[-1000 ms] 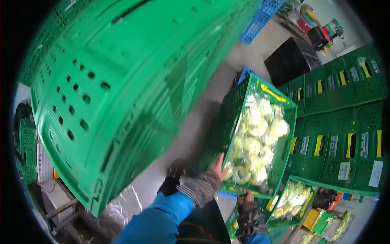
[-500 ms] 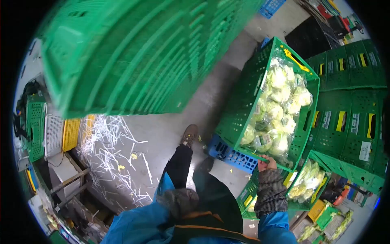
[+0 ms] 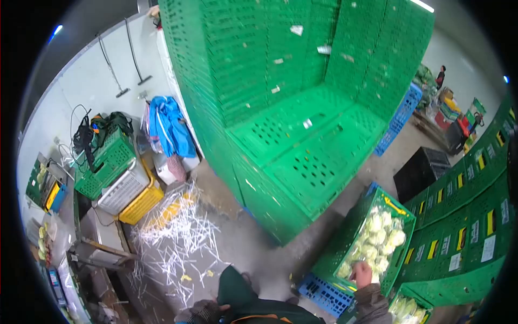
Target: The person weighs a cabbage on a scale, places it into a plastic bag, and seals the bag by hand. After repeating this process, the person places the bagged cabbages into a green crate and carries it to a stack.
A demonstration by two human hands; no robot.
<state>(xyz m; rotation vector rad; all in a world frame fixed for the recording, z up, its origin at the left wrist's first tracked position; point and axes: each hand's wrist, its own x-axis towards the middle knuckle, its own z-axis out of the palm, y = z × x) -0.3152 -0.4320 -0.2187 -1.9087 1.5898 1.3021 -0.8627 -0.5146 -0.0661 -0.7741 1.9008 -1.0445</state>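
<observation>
My right hand (image 3: 362, 274) is over the near end of a green crate (image 3: 330, 254) full of wrapped pale lettuce heads (image 3: 376, 237). Its fingers are curled in, and I cannot tell what is inside them. The crate's near rim lies just below the wrist. Low in the view, by my body, only a small part of my left hand (image 3: 224, 307) shows past the grey cuff, close to the dark green apron (image 3: 234, 286). The fingers of that hand are hidden.
Tall stacks of green crates (image 3: 302, 183) rise ahead. A blue crate (image 3: 324, 294) sits under the lettuce crate. More green crates (image 3: 464, 232) line the right side. Shredded white strips (image 3: 178, 243) litter the floor at left. A distant person (image 3: 441, 77) stands at upper right.
The view has tilted up and shows more of the crate stacks and the wall. My right hand has gone from gripping the crate's near rim to a curled position above it.
</observation>
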